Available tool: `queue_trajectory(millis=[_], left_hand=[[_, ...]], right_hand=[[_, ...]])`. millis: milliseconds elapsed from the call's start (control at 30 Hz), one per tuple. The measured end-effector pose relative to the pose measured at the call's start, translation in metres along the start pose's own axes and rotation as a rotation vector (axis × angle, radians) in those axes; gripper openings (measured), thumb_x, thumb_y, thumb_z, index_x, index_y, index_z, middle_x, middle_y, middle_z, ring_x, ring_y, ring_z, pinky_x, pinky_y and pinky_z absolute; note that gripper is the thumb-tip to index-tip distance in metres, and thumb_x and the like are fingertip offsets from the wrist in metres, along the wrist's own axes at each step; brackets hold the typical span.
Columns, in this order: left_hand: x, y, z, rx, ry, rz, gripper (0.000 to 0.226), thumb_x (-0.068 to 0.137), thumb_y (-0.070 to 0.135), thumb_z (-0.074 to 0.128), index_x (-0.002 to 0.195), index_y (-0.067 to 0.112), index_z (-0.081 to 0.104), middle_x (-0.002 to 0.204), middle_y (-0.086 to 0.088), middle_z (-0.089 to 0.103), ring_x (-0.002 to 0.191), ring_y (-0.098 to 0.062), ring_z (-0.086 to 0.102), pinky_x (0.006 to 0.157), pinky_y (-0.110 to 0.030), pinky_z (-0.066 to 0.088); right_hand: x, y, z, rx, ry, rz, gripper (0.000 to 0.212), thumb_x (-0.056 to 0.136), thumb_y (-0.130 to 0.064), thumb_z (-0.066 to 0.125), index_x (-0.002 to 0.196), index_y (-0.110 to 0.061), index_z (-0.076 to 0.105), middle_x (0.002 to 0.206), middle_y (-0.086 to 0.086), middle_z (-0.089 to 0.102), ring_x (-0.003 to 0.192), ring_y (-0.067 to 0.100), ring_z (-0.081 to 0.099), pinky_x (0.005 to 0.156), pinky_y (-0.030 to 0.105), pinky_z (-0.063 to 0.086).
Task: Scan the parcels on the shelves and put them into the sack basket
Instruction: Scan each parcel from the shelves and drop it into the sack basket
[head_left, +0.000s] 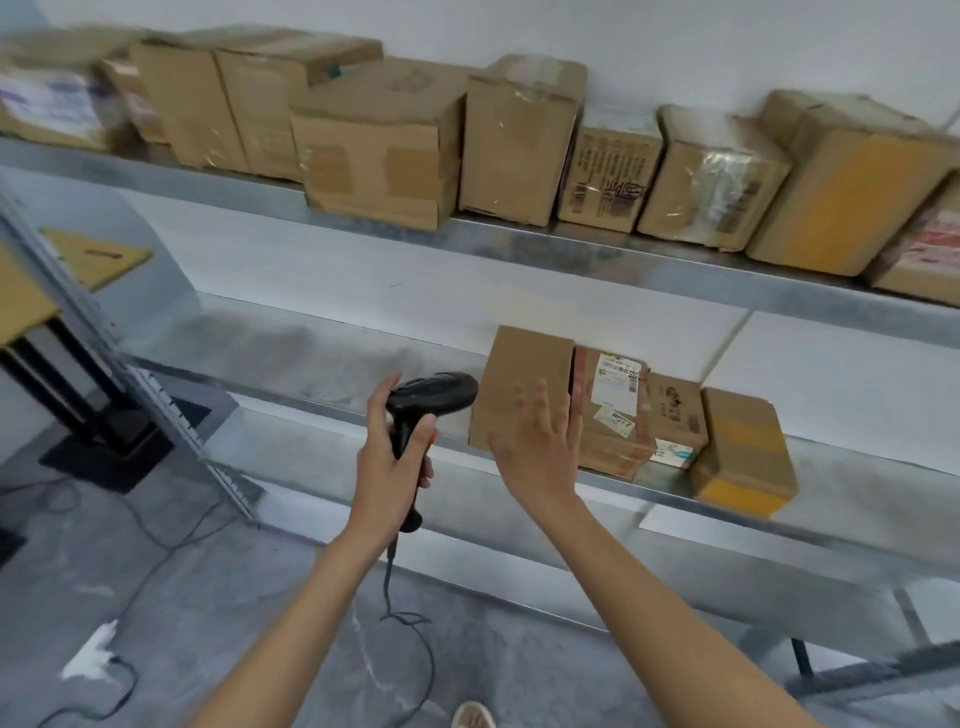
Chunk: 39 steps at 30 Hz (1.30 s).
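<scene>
My left hand (387, 467) grips the handle of a black barcode scanner (423, 400), whose head points right toward the parcels on the lower shelf (332, 364). My right hand (540, 441) is open with fingers spread, held just in front of a plain brown box (524, 364), the leftmost of several parcels there. To its right sit a taped box with white labels (615, 400), a smaller brown box (675, 410) and a box with yellow tape (743, 457). No sack basket is in view.
The upper shelf (597, 254) carries a long row of cardboard boxes (384, 140). The scanner's cable (410, 639) hangs down to the grey floor. A metal upright (130, 379) and a stand with a black base (98, 447) are at the left.
</scene>
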<state>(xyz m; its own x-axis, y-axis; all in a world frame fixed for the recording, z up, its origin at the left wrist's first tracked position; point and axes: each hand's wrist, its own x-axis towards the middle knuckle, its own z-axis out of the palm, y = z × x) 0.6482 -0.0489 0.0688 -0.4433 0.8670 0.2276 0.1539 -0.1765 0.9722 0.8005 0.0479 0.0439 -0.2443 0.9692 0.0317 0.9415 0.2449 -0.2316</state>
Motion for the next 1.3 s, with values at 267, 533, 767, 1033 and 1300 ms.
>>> queue_trajectory(millis=[267,533,767,1033,1300], left_hand=[[0.060,-0.028,0.015,0.030,-0.010,-0.083,0.053,0.104,0.025,0.057,0.132,0.065,0.036,0.088,0.001,0.073,0.052,-0.018,0.056,0.052,-0.027,0.051],[0.104,-0.059,0.012,-0.031,-0.089,-0.172,0.046,0.101,0.027,0.057,0.135,0.052,0.037,0.088,-0.006,0.070,0.050,-0.017,0.054,0.050,-0.028,0.050],[0.157,-0.089,-0.003,-0.044,-0.298,-0.153,0.050,0.104,0.024,0.053,0.148,0.034,0.032,0.079,0.003,0.066,0.051,-0.020,0.052,0.048,-0.026,0.047],[0.177,-0.104,-0.045,-0.105,-0.325,-0.193,0.050,0.105,0.020,0.052,0.149,0.029,0.031,0.080,0.002,0.063,0.051,-0.020,0.051,0.049,-0.028,0.048],[0.184,-0.111,-0.057,-0.153,-0.310,-0.241,0.044,0.105,0.024,0.052,0.141,0.042,0.034,0.075,0.005,0.066,0.049,-0.022,0.051,0.048,-0.033,0.047]], right_hand=[[0.087,-0.001,0.018,-0.015,-0.131,0.124,0.075,0.100,-0.064,0.031,0.161,-0.027,0.004,0.168,0.013,-0.008,0.150,0.050,-0.006,0.119,0.062,-0.001],[0.128,-0.005,0.041,0.026,-0.244,0.334,0.089,0.094,-0.075,0.028,0.161,-0.025,-0.001,0.166,0.017,-0.011,0.148,0.054,-0.009,0.116,0.069,0.001],[0.137,-0.030,0.067,-0.020,-0.146,0.483,0.106,0.081,-0.089,0.027,0.160,-0.026,-0.003,0.167,0.015,-0.010,0.148,0.053,-0.010,0.115,0.070,0.002],[0.138,-0.091,0.087,0.035,-0.084,0.569,0.108,0.074,-0.087,0.038,0.159,-0.028,0.008,0.168,0.010,-0.001,0.148,0.050,-0.006,0.113,0.070,0.005],[0.119,-0.091,0.069,0.337,-0.042,0.610,0.091,0.081,-0.072,0.053,0.157,-0.038,0.014,0.169,0.000,0.001,0.152,0.040,-0.003,0.117,0.063,0.005]])
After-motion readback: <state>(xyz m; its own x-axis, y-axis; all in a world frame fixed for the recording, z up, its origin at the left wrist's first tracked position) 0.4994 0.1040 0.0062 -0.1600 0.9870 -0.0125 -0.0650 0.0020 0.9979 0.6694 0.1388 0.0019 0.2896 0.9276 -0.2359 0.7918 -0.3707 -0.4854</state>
